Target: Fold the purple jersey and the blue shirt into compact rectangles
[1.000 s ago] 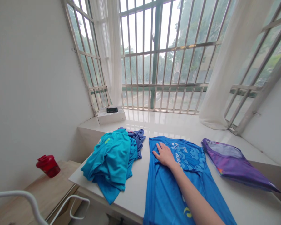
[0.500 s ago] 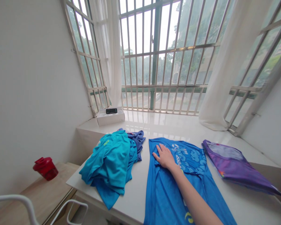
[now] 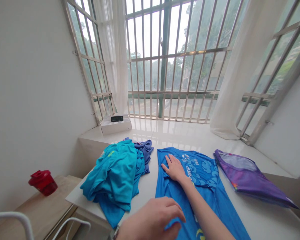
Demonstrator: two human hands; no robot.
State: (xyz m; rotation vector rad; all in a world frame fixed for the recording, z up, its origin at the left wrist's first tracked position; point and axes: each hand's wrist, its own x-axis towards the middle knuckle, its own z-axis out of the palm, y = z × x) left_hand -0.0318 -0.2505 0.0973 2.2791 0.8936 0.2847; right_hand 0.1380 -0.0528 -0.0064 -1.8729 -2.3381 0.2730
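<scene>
A blue shirt (image 3: 202, 193) with white print and cloud shapes lies spread on the white table, its lower part running off the bottom of the view. My right hand (image 3: 174, 167) rests on its upper left part, fingers extended and flat on the cloth. Low in the middle, my left hand (image 3: 153, 218) hovers near the shirt's left edge. Its fingers are bent, with a gap between thumb and fingers and nothing visible in them. Left of it is a crumpled pile topped by a teal shirt (image 3: 117, 173), with a dark blue-purple garment (image 3: 146, 150) behind.
A purple garment in a clear bag (image 3: 252, 180) lies to the right. On the window ledge stands a white box (image 3: 116, 126) with a black phone-like device (image 3: 117, 118) on it. A red lidded cup (image 3: 43, 182) and a white curved tube (image 3: 17, 215) are at the left.
My left hand has come into view from the bottom, over the table's front. My right hand stays flat on the blue shirt. The view has shifted slightly.
</scene>
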